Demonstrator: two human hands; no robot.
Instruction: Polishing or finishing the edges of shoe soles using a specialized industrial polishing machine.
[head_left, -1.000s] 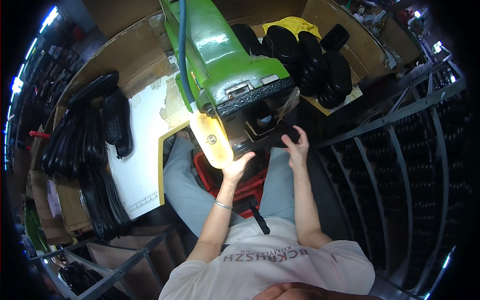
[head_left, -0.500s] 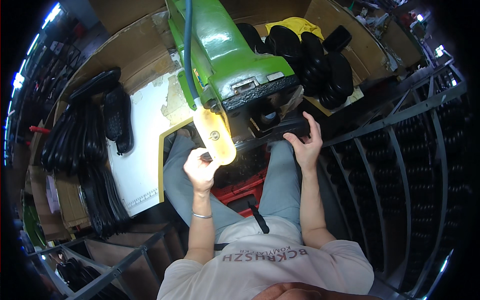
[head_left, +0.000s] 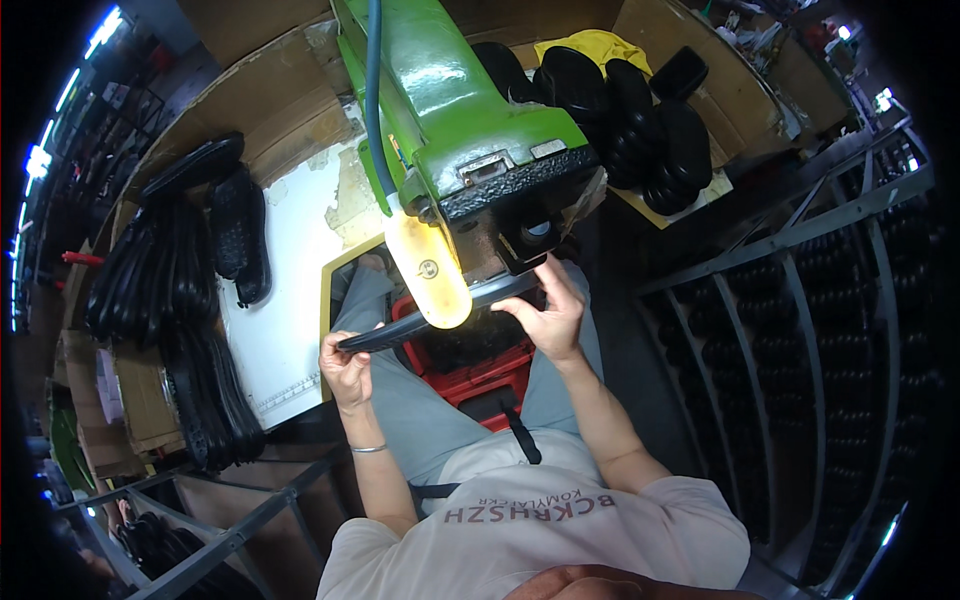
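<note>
My left hand (head_left: 347, 375) pinches the nearer end of a black sole (head_left: 385, 337), left of and nearer me than the green machine (head_left: 490, 130). Judged light, rubbery, bendable, not fragile; slick where glossy. Best held by the rim, both ends. Long axis: slantwise, left end toward me, right end close under the machine; toe or heel unclear. Right hand (head_left: 553, 318), there: thumb and forefinger spread; whether gripping, cannot tell.
</note>
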